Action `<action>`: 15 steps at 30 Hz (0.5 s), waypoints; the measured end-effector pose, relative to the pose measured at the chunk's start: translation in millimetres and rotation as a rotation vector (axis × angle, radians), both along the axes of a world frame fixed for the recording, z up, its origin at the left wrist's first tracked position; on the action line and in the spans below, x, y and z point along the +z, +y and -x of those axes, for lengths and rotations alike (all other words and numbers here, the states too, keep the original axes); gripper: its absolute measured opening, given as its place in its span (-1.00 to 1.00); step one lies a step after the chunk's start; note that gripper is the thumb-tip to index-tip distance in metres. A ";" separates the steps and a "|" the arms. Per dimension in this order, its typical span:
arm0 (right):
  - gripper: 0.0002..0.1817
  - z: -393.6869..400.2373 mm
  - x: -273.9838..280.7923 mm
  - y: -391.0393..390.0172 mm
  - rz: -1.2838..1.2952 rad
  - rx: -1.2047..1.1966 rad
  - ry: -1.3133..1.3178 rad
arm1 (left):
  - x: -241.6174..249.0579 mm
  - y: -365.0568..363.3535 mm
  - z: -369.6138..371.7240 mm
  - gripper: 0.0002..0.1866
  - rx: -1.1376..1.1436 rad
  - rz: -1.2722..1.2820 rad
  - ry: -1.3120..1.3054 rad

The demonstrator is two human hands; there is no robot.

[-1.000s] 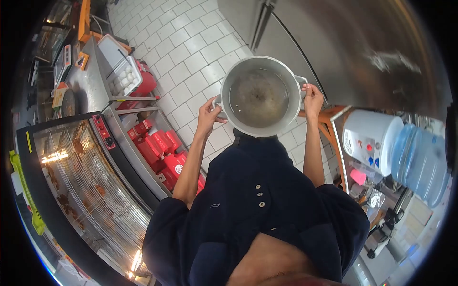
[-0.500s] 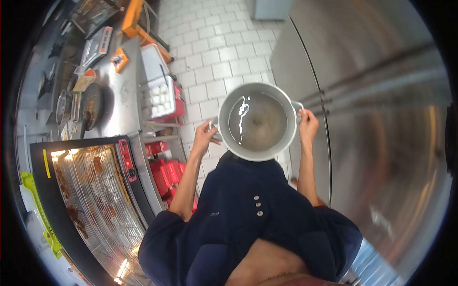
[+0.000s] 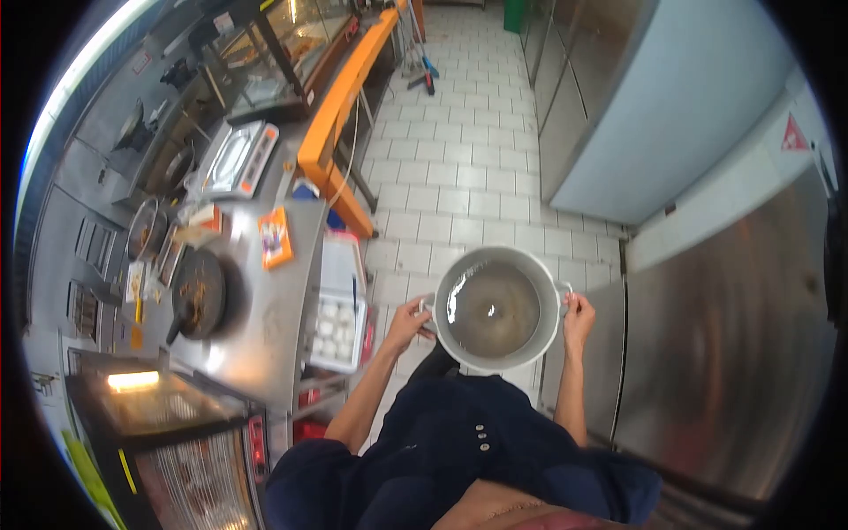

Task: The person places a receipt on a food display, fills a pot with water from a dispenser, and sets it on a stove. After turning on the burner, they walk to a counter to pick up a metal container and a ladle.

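Between the two hands, out ahead of the body, pot (image 3: pixel 495 353) upright, its handle-to-handle axis running crosswise, left hand (image 3: pixel 409 325) and right hand (image 3: pixel 578 320) about equally near, each with fingers curled closed on its side handle, liquid (image 3: pixel 508 309) inside.

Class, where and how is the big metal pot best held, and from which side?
Grip the pot by its left loop handle and right loop handle, one hand coming from each side. They sit opposite each other, and the upright, open pot holds liquid, so even support should help keep it level.
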State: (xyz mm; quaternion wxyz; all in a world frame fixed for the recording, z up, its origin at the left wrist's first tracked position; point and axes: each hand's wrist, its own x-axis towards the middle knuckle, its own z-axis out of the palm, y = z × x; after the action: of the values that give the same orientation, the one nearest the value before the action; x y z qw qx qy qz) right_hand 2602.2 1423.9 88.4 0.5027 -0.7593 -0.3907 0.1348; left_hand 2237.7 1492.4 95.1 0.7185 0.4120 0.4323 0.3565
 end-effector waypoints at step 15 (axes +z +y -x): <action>-0.74 -88.1 7.0 512.9 -0.035 -0.057 0.083 | 6.9 522.7 -96.3 -0.56 -0.065 0.004 0.034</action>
State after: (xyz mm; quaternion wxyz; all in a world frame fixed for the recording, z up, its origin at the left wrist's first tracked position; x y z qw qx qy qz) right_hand 2690.3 1936.8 95.4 0.5353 -0.7551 -0.3497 0.1451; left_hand 2334.0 2015.1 102.0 0.7229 0.4306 0.4316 0.3252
